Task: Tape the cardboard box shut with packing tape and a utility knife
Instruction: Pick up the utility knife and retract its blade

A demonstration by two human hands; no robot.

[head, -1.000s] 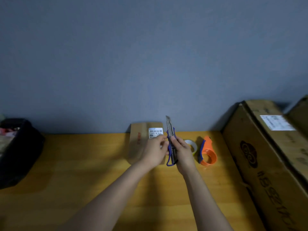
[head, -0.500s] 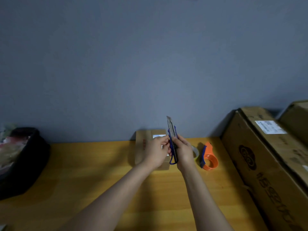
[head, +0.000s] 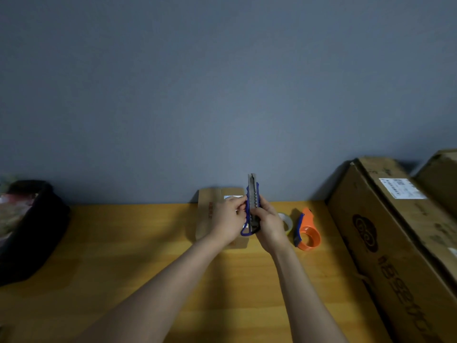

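Both hands hold a blue utility knife (head: pixel 252 194) upright above the wooden table (head: pixel 123 243). My left hand (head: pixel 228 220) pinches its left side and my right hand (head: pixel 268 225) wraps its handle. Only a short stub of blade shows at the top. Behind the hands lies a small cardboard box (head: pixel 210 206) with a white label, partly hidden. A roll of clear packing tape (head: pixel 286 220) sits just right of my right hand. Beside it stands an orange tape dispenser (head: pixel 308 232).
A large cardboard carton (head: pixel 395 231) with a shipping label fills the right side, another behind it. A dark bag (head: pixel 29 231) sits at the table's left end. A grey wall runs along the back edge.
The exposed blade has become much shorter, drawn back into the handle. Both hands keep their hold at about the same place, and the view has tilted up a little.
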